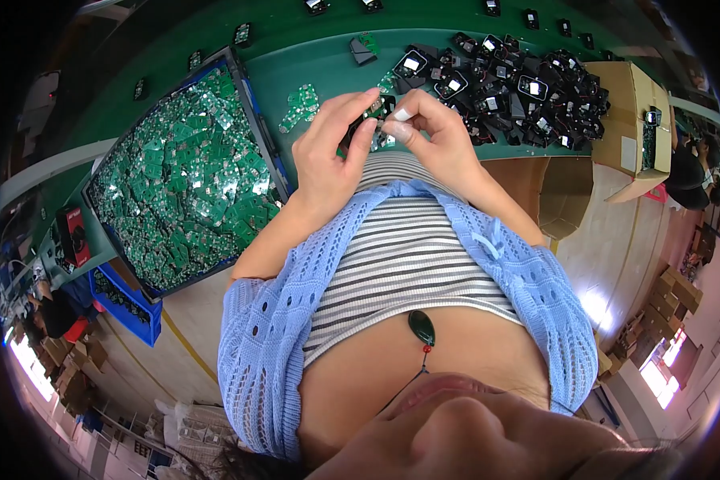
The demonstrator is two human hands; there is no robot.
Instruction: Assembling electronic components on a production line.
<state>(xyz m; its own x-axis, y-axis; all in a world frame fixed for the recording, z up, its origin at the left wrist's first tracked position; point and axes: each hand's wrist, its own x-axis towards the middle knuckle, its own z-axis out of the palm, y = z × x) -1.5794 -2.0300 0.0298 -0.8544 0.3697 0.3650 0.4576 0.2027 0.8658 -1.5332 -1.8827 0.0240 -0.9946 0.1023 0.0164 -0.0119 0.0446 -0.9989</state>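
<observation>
Both my hands meet over the near edge of the green table, around a small black plastic housing (pixel 389 105) with a bit of green circuit board in it. My left hand (pixel 326 150) grips it from the left, thumb and fingers closed. From the other side my right hand (pixel 442 142) pinches at it, thumb and index finger together; a white covering wraps one fingertip. The fingers hide much of the housing, and whatever the right fingertips pinch is too small to make out. A few loose green circuit boards (pixel 302 107) lie left of my hands.
At left stands a large dark tray (pixel 258 128) heaped with circuit boards (pixel 184 176). Black housings (pixel 528 100) form a pile at right, beside an open cardboard box (pixel 616 112). Spaced black units (pixel 531 18) line the far green strip. A blue bin (pixel 146 326) sits lower left.
</observation>
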